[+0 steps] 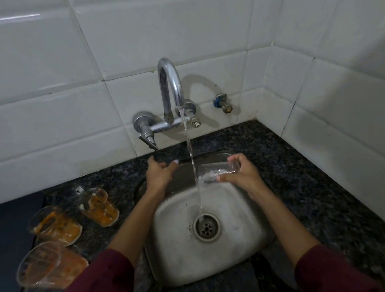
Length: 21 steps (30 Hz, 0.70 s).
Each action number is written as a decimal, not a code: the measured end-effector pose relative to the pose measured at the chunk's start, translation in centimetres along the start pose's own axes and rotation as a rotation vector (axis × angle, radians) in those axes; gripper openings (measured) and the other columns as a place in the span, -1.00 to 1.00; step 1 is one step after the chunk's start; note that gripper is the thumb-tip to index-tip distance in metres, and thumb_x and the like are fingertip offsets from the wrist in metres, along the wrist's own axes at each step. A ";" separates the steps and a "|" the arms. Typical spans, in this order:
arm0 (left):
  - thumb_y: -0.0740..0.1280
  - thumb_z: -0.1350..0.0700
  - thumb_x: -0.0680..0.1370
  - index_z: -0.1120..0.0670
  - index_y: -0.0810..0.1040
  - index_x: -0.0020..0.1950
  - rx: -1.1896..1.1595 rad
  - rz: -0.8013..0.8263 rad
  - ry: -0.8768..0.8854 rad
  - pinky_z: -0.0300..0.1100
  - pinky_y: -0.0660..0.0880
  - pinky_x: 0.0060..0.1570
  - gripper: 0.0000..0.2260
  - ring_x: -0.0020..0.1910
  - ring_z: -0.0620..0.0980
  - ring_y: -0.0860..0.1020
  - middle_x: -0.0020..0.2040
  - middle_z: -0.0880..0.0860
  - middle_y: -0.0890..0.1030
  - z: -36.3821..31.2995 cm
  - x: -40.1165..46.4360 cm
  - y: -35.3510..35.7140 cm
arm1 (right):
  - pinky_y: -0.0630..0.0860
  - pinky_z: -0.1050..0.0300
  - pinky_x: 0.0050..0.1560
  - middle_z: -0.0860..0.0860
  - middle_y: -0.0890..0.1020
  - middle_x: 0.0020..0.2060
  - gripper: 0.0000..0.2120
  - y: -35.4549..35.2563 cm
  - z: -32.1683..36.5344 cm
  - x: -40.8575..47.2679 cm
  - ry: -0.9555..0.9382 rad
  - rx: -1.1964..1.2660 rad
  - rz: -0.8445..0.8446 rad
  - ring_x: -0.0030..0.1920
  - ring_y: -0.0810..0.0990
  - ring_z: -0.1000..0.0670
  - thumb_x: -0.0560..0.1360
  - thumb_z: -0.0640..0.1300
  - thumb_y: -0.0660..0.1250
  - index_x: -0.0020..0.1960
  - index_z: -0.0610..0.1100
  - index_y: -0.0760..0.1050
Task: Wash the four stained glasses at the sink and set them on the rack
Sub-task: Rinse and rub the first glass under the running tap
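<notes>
1. The right hand [241, 176] is gripping a clear glass [217, 172] over the sink [235, 250], fingers wrapped round the base end, thumb below and the other fingers over the top.
2. The glass is lying on its side: its long axis is running left to right, the open mouth pointing left toward the water stream [193, 165], the base sitting in the palm on the right. Water is striking at or just inside the mouth, and bubbles are collecting along the lower wall.
3. The left hand [160, 172] is hovering at the back-left rim of the sink, fingers loosely spread and grasping nothing. It is sitting just across the stream from the mouth of the glass, so it appears the nearer hand for reaching inside to rub, should that be the coming step.
4. The tap [171, 89] is running, the stream falling on to the drain [206, 228].
5. Three stained glasses are waiting on the dark counter [316, 184] to the left of the sink, well apart from both hands: the far glass [99, 207], the middle glass [56, 227] and the near glass [51, 266], all smeared orange.
6. No rack is showing in this view, so the task is judged to be at its first glass.
</notes>
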<state>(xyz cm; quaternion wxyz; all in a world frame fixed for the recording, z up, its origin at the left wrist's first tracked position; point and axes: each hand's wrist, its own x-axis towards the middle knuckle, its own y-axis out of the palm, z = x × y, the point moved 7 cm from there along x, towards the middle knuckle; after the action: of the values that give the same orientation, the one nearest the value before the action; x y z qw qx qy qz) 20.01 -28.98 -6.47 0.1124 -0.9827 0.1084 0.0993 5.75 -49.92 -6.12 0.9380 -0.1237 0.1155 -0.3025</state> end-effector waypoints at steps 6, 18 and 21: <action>0.22 0.09 0.61 0.28 0.20 0.30 0.330 -0.308 0.229 0.02 0.53 -0.06 -0.61 -0.04 0.30 0.59 0.06 0.30 0.57 -5.2 2.5 -1.7 | 0.48 0.11 0.02 -0.03 0.47 0.08 -0.21 0.1 4.4 -0.4 -0.119 -0.290 -0.007 0.01 0.51 -0.02 0.16 -0.14 0.62 0.24 -0.03 0.24; 0.13 0.24 0.60 0.20 0.20 0.30 0.653 -0.226 0.347 0.09 0.48 -0.12 -0.71 -0.07 0.27 0.55 0.06 0.29 0.56 -5.4 2.3 -1.7 | 0.35 0.28 -0.03 -0.06 0.55 0.11 -0.31 1.0 4.6 -3.8 -0.119 -0.440 0.077 0.09 0.50 -0.02 0.17 -0.16 0.61 0.22 -0.11 0.37; 0.24 0.18 0.58 0.22 0.14 0.42 0.548 -0.165 0.287 -0.02 0.41 -0.01 -0.53 0.13 0.26 0.53 0.20 0.26 0.52 -3.7 0.4 -2.3 | 0.34 0.32 -0.12 0.04 0.53 -0.02 -0.33 1.0 4.9 -5.7 -0.104 -0.422 0.122 -0.03 0.49 0.06 0.17 -0.17 0.61 0.19 -0.06 0.38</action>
<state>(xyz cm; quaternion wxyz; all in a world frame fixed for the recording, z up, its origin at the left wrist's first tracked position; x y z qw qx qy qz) 21.59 -27.81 -2.54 0.3642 -0.9253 0.0658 -0.0826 3.25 -44.94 -1.03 0.9127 -0.3252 0.1350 -0.2075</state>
